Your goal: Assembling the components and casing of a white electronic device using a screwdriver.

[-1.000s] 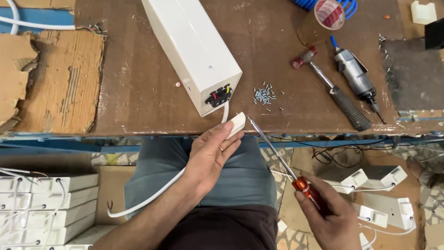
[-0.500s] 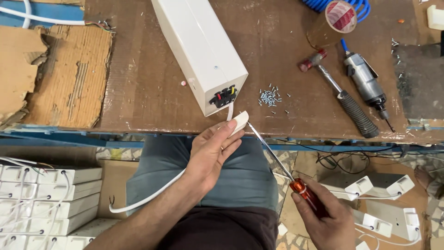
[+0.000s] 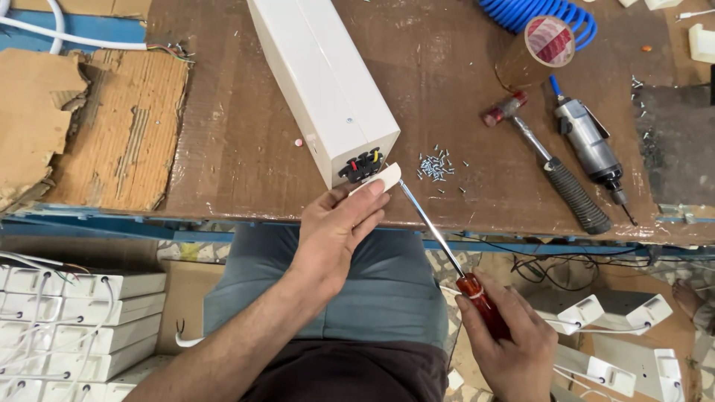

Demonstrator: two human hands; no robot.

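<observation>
Bright, even overhead light; soft shadows, sharp focus, slight wide-angle edge stretch.

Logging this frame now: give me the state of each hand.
Left hand: closed on the small white cap at the white box.
Right hand: closed on the red-handled screwdriver.

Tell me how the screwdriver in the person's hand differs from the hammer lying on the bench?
The screwdriver is held in the right hand, its tip at a small white cover that the left hand presses against the long white box; the hammer lies untouched on the wooden bench. The screwdriver has a thin shaft and a red handle; the hammer has a red head and a black ribbed grip. Both have metal shafts.
</observation>
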